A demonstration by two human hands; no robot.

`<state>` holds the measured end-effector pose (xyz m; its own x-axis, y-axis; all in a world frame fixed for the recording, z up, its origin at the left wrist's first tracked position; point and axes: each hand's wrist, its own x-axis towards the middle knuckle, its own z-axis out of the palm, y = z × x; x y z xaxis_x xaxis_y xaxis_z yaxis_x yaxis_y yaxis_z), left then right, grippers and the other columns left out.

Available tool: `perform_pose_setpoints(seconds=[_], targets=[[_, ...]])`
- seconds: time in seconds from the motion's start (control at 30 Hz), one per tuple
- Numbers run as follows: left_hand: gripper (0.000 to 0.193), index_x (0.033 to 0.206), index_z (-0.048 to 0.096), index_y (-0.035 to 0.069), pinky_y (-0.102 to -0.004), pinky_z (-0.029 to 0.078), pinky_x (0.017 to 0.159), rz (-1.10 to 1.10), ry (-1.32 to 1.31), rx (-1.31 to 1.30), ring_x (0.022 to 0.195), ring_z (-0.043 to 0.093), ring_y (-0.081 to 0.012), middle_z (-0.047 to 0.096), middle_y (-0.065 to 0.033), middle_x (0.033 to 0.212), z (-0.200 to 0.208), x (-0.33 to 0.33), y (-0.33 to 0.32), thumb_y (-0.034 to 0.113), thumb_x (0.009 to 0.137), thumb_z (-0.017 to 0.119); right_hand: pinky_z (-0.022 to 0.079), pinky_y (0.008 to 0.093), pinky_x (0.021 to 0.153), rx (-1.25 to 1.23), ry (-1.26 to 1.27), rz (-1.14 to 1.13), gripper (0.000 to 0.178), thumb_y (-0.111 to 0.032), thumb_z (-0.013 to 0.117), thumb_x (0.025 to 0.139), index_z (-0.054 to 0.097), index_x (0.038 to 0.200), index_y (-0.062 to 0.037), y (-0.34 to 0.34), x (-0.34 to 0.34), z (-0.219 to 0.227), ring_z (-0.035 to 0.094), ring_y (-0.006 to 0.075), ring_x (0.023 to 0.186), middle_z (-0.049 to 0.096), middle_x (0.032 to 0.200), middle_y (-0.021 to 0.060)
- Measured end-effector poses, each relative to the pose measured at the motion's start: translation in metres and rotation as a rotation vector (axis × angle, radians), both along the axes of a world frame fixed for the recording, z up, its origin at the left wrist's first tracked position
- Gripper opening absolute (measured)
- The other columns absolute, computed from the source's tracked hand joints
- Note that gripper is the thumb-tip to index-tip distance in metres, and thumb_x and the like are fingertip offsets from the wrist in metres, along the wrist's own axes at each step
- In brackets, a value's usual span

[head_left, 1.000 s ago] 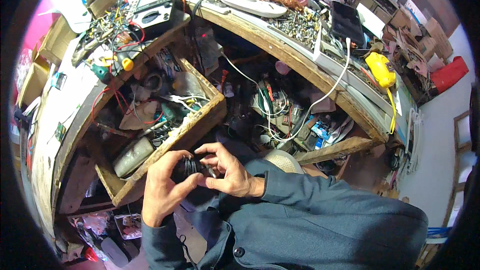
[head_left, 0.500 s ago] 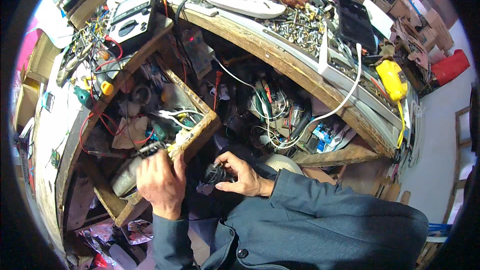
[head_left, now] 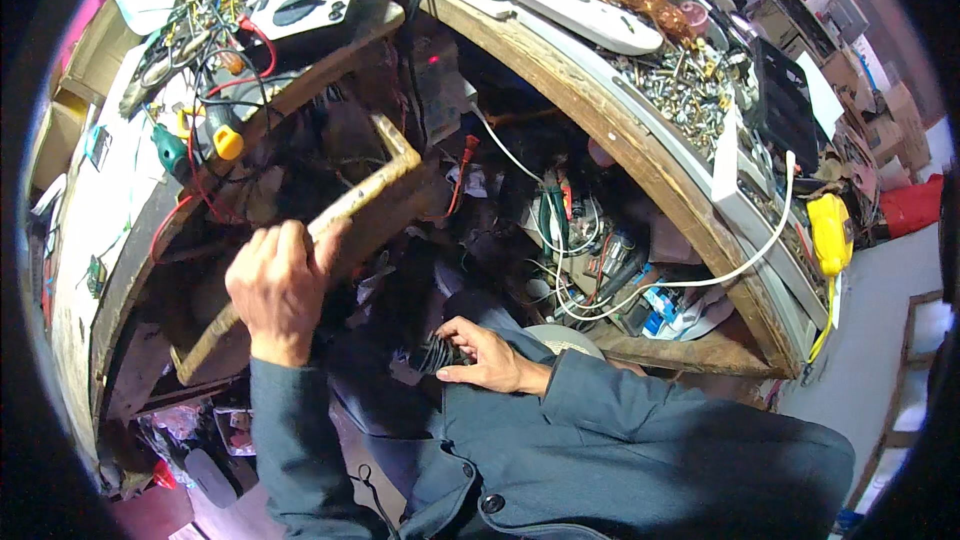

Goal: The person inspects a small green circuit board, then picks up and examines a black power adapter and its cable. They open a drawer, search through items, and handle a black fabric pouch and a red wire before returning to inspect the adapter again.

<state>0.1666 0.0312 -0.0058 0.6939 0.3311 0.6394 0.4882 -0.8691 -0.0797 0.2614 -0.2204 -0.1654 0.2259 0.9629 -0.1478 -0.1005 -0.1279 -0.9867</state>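
Observation:
My left hand [head_left: 275, 290] is closed over the top edge of a worn wooden drawer [head_left: 362, 192] beneath the left bench, knuckles up and thumb along the rim. Most of the drawer lies under the bench top, its inside dark and hard to make out. In front of my body my right hand [head_left: 490, 358] holds a small bundle of dark cable [head_left: 436, 350] between thumb and fingers. The far side of that bundle fades into shadow.
A white-and-black meter [head_left: 305, 5] with red leads stands on the left bench near a green-and-yellow screwdriver [head_left: 222, 132]. Loose screws [head_left: 690, 90] cover the right bench. A white cable [head_left: 700, 282] hangs across the open shelf, and a yellow tool [head_left: 830, 230] hangs at the right.
The drawer has slid in under the bench with my left hand on its edge, hiding the tools and cables inside. My right hand still holds the cable bundle. The view has shifted slightly.

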Motion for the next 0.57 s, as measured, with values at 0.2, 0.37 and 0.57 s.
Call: perform_pose_setpoints(seconds=[0.2, 0.37, 0.57], targets=[[0.035, 0.116, 0.068, 0.012, -0.0387, 0.056, 0.074, -0.255, -0.031, -0.443, 0.089, 0.07, -0.0331, 0.071, -0.0131, 0.106, 0.026, 0.02, 0.021, 0.034, 0.089, 0.073, 0.051, 0.0274, 0.078, 0.069, 0.209, -0.168, 0.044, -0.011, 0.077, 0.088, 0.052, 0.123, -0.0023, 0.023, 0.01, 0.017, 0.064, 0.0107, 0.086, 0.066, 0.1, 0.0054], [0.061, 0.113, 0.07, 0.009, -0.0406, 0.054, 0.091, -0.479, 0.119, -0.527, 0.108, 0.068, -0.0341, 0.067, -0.0118, 0.127, 0.032, 0.01, 0.037, 0.051, 0.07, 0.081, 0.052, 0.0278, 0.08, 0.437, -0.068, -0.456, 0.048, -0.012, 0.078, 0.087, 0.053, 0.128, -0.0032, 0.099, 0.02, 0.081, 0.063, 0.0128, 0.091, 0.066, 0.102, 0.005], [0.055, 0.103, 0.064, 0.003, -0.0386, 0.054, 0.092, -0.385, 0.048, -0.744, 0.107, 0.069, -0.0311, 0.067, -0.0153, 0.127, 0.028, 0.012, 0.037, 0.041, 0.07, 0.087, 0.052, 0.0241, 0.091, 0.432, -0.029, -0.348, 0.06, -0.005, 0.076, 0.089, 0.049, 0.143, -0.008, 0.155, 0.011, 0.116, 0.062, 0.0127, 0.106, 0.065, 0.12, 0.0068]])
